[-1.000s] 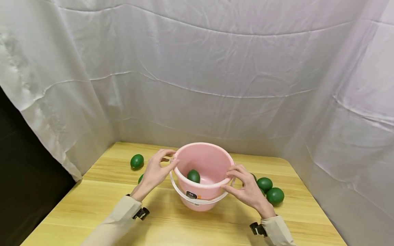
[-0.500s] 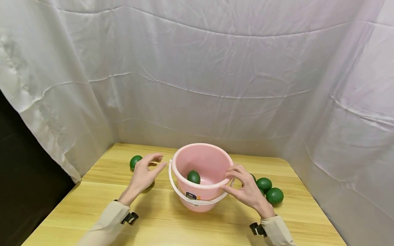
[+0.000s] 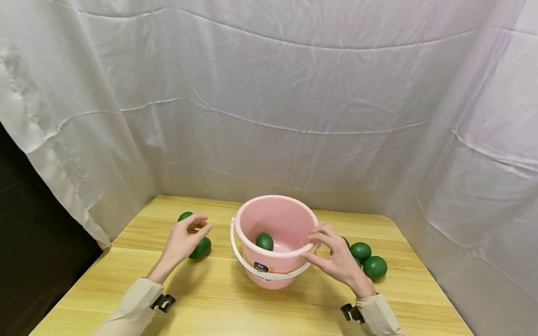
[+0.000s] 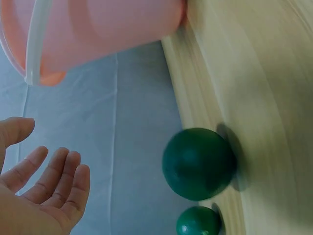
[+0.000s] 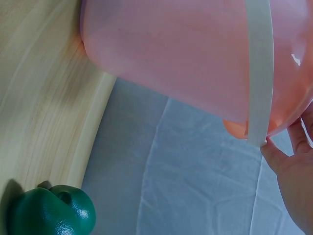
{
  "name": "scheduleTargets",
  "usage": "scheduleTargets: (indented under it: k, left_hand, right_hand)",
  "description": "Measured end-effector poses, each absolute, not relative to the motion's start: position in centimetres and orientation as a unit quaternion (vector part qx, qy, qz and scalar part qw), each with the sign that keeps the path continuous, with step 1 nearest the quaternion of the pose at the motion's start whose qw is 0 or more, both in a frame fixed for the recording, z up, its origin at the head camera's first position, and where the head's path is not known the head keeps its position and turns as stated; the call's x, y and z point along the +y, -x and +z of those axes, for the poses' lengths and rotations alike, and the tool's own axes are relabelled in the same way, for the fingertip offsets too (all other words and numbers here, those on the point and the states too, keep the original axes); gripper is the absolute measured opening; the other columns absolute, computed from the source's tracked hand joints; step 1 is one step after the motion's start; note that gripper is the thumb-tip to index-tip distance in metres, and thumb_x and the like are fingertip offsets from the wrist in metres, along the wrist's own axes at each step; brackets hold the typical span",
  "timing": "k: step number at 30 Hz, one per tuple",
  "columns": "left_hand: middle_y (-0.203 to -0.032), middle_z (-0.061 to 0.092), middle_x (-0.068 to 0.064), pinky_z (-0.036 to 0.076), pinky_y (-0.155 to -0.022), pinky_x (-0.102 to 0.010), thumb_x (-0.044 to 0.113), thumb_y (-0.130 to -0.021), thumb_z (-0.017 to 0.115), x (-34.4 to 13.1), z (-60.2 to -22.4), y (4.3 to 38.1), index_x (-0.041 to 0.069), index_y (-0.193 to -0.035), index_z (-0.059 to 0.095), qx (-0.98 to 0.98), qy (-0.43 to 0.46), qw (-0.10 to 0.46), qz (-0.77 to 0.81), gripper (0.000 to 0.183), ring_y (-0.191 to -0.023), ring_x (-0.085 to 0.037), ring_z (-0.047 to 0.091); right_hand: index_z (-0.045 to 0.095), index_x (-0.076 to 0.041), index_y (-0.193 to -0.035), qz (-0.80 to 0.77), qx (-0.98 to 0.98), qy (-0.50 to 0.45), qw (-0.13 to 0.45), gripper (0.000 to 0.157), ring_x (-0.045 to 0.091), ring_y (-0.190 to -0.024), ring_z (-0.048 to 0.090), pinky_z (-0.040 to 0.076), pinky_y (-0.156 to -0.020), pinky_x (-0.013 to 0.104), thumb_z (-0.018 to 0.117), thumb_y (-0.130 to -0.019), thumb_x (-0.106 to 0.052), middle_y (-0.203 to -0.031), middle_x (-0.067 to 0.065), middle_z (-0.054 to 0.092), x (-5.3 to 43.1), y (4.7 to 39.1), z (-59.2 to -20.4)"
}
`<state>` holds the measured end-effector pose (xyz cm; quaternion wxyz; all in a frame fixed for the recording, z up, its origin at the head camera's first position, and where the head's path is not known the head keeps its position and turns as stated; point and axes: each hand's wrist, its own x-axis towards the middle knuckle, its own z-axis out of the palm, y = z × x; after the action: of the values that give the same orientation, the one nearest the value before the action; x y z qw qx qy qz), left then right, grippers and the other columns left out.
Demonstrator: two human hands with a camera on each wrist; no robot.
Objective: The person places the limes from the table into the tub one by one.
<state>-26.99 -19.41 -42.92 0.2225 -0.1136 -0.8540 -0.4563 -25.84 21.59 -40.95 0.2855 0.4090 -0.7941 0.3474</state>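
Observation:
A pink bucket [image 3: 279, 212] stands upright mid-table, its white handle [image 4: 37, 44] hanging down at the front. Inside it lies one dark green, egg-shaped fruit [image 3: 264, 241], perhaps an avocado. My right hand [image 3: 336, 255] pinches the bucket's right rim between thumb and fingers; the right wrist view shows the thumb close to the handle's end. To the left of the bucket, my left hand [image 3: 184, 240] hovers with loosely bent fingers and holds nothing. Closest to it are two similar fruits, a nearer one [image 3: 201, 249] and a farther one [image 3: 185, 215], both partly hidden by the hand in the head view.
Several more green fruits [image 3: 375, 268] cluster to the right of the bucket, some partly behind my right hand. Pale cloth walls [image 3: 277, 116] enclose the wooden table [image 3: 269, 317] at the back and sides. Something black hangs at the far left.
My left hand has let go of the bucket's left rim and moved left and slightly toward me, over by the two fruits. The right hand stays on the rim.

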Motion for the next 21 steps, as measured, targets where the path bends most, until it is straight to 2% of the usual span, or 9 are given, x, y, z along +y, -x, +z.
scheduleTargets:
  k: [5,11,16,21]
  left_hand:
    - [-0.106,0.072,-0.011,0.056,-0.078,-0.029,0.026,-0.092,0.07,-20.2,-43.4,27.1,0.007,-0.116,0.067,-0.869,0.087,0.193,-0.447,0.031,-0.092,-0.023,0.068]
    - [-0.114,0.069,-0.019,0.056,-0.084,-0.044,0.024,-0.092,0.069,-21.2,-44.5,27.5,0.002,-0.12,0.065,-0.889,0.067,0.162,-0.423,0.036,-0.095,-0.03,0.069]
    - [-0.123,0.064,-0.024,0.052,-0.09,-0.051,0.024,-0.092,0.069,-21.9,-45.0,27.7,-0.003,-0.124,0.062,-0.911,0.055,0.117,-0.391,0.042,-0.106,-0.039,0.063]
    - [-0.128,0.06,-0.029,0.049,-0.092,-0.056,0.019,-0.089,0.071,-22.3,-45.6,28.0,-0.005,-0.125,0.06,-0.924,0.043,0.083,-0.371,0.045,-0.111,-0.044,0.059]
  right_hand:
    - [0.069,-0.023,-0.103,0.349,-0.797,-0.404,0.283,0.036,0.014,-0.107,0.054,0.044,-0.095,0.02,0.087,-0.072,-0.015,-0.112,-0.002,0.062,21.6,25.8,-41.0]
    - [0.069,-0.017,-0.1,0.343,-0.805,-0.393,0.284,0.038,0.019,-0.104,0.055,0.044,-0.093,0.02,0.088,-0.068,-0.008,-0.11,0.003,0.063,21.3,25.5,-40.9]
    - [0.069,-0.011,-0.097,0.345,-0.807,-0.388,0.282,0.037,0.024,-0.101,0.056,0.044,-0.091,0.019,0.088,-0.066,-0.003,-0.107,0.008,0.063,21.3,25.5,-41.0]
    - [0.069,-0.015,-0.099,0.344,-0.81,-0.385,0.279,0.037,0.021,-0.104,0.055,0.044,-0.094,0.021,0.088,-0.068,-0.007,-0.109,0.005,0.063,21.4,25.5,-41.0]
